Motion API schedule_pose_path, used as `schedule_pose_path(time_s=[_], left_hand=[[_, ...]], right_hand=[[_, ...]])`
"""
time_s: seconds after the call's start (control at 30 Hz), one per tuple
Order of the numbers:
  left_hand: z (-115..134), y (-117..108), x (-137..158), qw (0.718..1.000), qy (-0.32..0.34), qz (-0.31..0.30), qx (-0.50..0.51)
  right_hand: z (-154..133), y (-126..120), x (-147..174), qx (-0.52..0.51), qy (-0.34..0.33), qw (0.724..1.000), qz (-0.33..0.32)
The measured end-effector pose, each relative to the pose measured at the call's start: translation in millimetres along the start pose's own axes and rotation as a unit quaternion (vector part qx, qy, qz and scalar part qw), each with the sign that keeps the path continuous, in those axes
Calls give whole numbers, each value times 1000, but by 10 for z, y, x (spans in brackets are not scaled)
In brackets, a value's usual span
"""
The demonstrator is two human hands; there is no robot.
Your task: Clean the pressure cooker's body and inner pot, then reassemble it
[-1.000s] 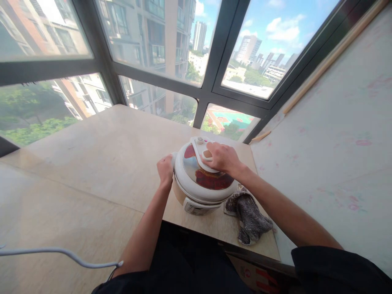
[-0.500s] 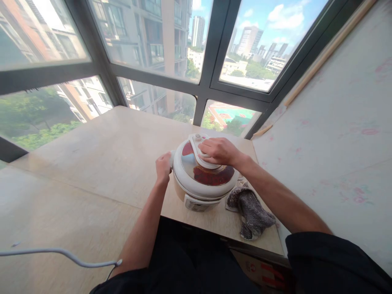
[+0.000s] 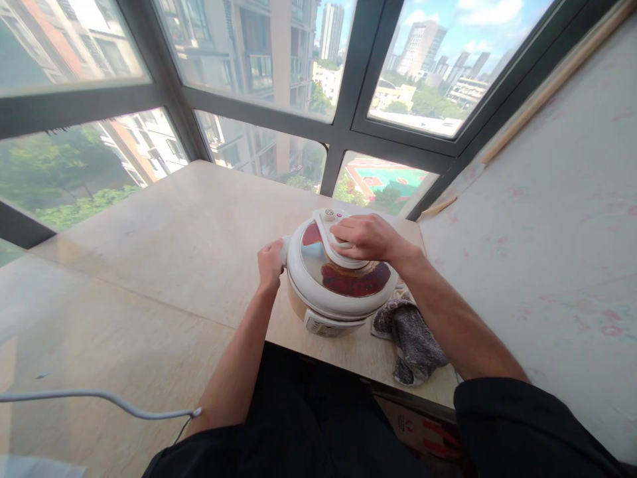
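A round white electric pressure cooker point(image 3: 301, 302) with a label panel on its front stands on the pale countertop. Its lid point(image 3: 358, 304) is on, glossy with dark red patches and a raised white handle point(image 3: 326, 240). My right hand point(image 3: 365, 238) is closed round that lid handle, its fingers curled over the top. On the left, my left hand point(image 3: 271, 262) grips the cooker's white side handle point(image 3: 285, 251). A crumpled grey-brown towel point(image 3: 413, 338) lies beside the cooker, under my right forearm.
The countertop point(image 3: 164, 245) runs to the dark window frames point(image 3: 259, 116) at the back. A flowered wall point(image 3: 542, 265) rises on the right. A grey cable point(image 3: 104, 395) lies at the lower left, and a red-printed box point(image 3: 423, 431) sits beneath the counter edge.
The view has shifted a little, so the cooker appears slightly farther right and higher. Both hands keep their holds on the two handles, and the lid stays on.
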State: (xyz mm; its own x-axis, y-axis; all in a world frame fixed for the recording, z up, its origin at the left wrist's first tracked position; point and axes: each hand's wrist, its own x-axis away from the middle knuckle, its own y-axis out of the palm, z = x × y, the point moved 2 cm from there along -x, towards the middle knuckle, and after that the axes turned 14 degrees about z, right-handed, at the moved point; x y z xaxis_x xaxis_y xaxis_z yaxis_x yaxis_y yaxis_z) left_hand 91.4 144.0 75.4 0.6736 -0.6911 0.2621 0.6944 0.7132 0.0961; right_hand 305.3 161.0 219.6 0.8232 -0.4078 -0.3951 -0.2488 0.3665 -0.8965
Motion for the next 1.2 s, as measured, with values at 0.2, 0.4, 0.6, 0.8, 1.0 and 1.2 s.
schedule_pose_path(time_s=[0.2,0.4,0.6,0.8,1.0,1.2], left_hand=[[-8,-3,-16,1000,-7,3,6],[-28,-11,-39,1000,-5,-18,9],[-32,-12,-23,1000,7,-4,7],[114,-54,10,997,36,-37,-52],[244,-49,-24,987,76,-56,-127],[149,42,-80,979,100,-92,-151]], right_hand=[[-24,22,11,10,28,1000,7],[-212,-288,282,-75,65,992,79],[-105,-466,919,-140,253,936,201],[9,-257,889,-166,274,922,218],[-196,-8,344,-100,201,965,132],[-142,211,110,5,155,981,120]])
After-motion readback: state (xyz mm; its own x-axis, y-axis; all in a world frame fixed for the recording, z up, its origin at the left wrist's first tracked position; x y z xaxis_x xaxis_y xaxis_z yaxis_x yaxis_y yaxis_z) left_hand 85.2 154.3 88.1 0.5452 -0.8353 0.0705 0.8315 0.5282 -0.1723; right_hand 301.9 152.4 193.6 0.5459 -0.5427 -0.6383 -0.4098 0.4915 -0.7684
